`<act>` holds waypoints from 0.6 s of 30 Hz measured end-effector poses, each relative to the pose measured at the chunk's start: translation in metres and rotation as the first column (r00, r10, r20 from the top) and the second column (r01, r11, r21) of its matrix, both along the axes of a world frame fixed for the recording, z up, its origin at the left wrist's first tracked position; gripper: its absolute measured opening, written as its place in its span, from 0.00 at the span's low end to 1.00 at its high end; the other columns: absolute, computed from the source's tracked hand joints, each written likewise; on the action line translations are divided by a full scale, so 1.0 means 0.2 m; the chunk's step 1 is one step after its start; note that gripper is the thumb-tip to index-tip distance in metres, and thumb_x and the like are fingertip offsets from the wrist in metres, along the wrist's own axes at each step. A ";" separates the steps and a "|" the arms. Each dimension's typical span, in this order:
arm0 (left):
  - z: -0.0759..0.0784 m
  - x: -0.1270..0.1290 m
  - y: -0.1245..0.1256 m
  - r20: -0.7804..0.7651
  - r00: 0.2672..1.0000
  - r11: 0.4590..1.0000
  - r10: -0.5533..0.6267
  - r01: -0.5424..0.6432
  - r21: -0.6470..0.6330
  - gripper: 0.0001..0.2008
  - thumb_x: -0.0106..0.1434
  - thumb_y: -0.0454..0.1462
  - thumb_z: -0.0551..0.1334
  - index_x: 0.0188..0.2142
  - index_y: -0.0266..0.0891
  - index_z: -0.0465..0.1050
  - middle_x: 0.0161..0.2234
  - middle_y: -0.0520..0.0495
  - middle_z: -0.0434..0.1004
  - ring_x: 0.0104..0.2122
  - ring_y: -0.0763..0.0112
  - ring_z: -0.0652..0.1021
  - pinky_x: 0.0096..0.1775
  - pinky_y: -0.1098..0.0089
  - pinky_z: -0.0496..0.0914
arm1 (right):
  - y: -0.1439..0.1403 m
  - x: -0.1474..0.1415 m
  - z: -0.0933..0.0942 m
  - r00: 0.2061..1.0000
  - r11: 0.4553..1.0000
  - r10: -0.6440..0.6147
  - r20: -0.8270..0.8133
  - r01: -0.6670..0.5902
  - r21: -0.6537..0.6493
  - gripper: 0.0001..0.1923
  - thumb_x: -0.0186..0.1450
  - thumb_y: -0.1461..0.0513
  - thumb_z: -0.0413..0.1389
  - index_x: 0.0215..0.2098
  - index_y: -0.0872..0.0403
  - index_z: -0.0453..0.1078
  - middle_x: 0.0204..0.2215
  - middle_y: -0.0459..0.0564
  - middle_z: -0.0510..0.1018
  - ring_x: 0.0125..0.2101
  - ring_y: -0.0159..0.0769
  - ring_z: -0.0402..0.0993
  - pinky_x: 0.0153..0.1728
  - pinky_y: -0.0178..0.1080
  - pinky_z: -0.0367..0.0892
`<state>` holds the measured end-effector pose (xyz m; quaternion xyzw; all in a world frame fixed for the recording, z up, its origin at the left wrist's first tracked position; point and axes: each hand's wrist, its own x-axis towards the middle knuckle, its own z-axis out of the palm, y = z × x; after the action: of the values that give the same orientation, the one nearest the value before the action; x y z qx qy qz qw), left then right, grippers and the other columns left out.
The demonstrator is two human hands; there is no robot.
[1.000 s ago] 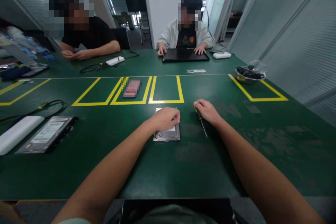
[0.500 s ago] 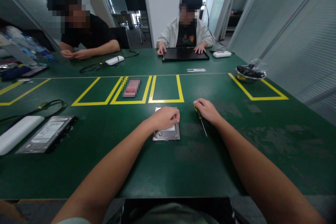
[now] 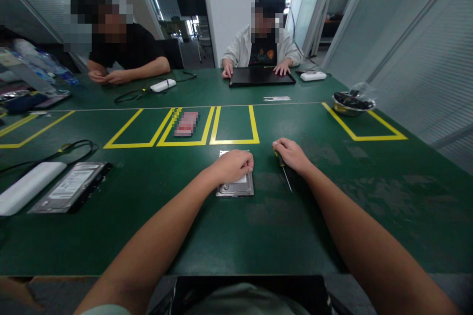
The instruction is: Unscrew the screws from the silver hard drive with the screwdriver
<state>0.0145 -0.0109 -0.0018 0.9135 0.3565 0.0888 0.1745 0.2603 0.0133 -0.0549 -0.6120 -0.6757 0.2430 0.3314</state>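
My left hand (image 3: pixel 236 165) lies over a silver hard drive (image 3: pixel 236 189) on the green table, covering its upper part. Its fingers are curled closed; whether anything small is between them is hidden. To the right of the drive, my right hand (image 3: pixel 290 153) is closed around the dark green and yellow handle of a screwdriver (image 3: pixel 287 178). The screwdriver's thin metal shaft points down toward me, apart from the drive.
Left stand a second hard drive (image 3: pixel 70 187) and a white power strip (image 3: pixel 31 187). Yellow tape frames (image 3: pixel 234 141) mark the table, one around a pinkish phone-shaped item (image 3: pixel 186 123). A metal bowl (image 3: pixel 354 107) holds dark parts. Opposite, a person handles a black panel (image 3: pixel 261 76); another person sits left.
The view has shifted very slightly. Both hands, the hard drive and the screwdriver keep the same positions relative to one another.
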 end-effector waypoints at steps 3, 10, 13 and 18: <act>0.00 0.00 0.00 0.003 1.000 1.000 -0.001 0.001 -0.007 0.04 0.63 0.34 0.59 0.33 0.39 0.73 0.30 0.50 0.76 0.31 0.69 0.73 0.32 0.70 0.61 | 0.00 0.00 0.00 1.000 1.000 -0.002 0.013 0.002 -0.018 0.15 0.70 0.53 0.54 0.42 0.57 0.72 0.39 0.49 0.77 0.37 0.35 0.75 0.41 0.43 0.72; 0.02 -0.02 -0.02 0.054 0.999 0.999 -0.010 0.012 -0.041 0.05 0.64 0.33 0.58 0.34 0.38 0.72 0.32 0.50 0.76 0.32 0.70 0.74 0.34 0.71 0.62 | 0.01 0.01 0.00 1.000 1.000 0.003 0.004 -0.003 -0.024 0.14 0.70 0.54 0.54 0.44 0.57 0.72 0.40 0.49 0.77 0.38 0.35 0.75 0.41 0.44 0.73; 0.03 -0.05 -0.05 0.122 0.993 0.997 -0.001 0.011 -0.079 0.05 0.66 0.33 0.56 0.39 0.38 0.71 0.35 0.49 0.76 0.34 0.70 0.74 0.36 0.71 0.65 | 0.00 0.00 0.00 1.000 1.000 0.000 -0.011 0.000 -0.022 0.15 0.70 0.53 0.54 0.41 0.57 0.72 0.37 0.48 0.77 0.37 0.35 0.75 0.41 0.43 0.72; 0.04 -0.11 -0.17 0.108 0.993 0.999 0.047 -0.046 -0.010 0.08 0.67 0.39 0.58 0.44 0.38 0.70 0.41 0.46 0.76 0.41 0.65 0.75 0.43 0.65 0.67 | 0.00 0.00 0.00 0.998 1.000 -0.011 -0.067 0.012 0.010 0.17 0.69 0.51 0.54 0.34 0.56 0.72 0.30 0.46 0.75 0.32 0.33 0.72 0.38 0.41 0.69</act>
<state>-0.0083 -0.0440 0.0067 0.8981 0.3683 0.1407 0.1949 0.2605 0.0140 -0.0540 -0.6057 -0.6618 0.2581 0.3585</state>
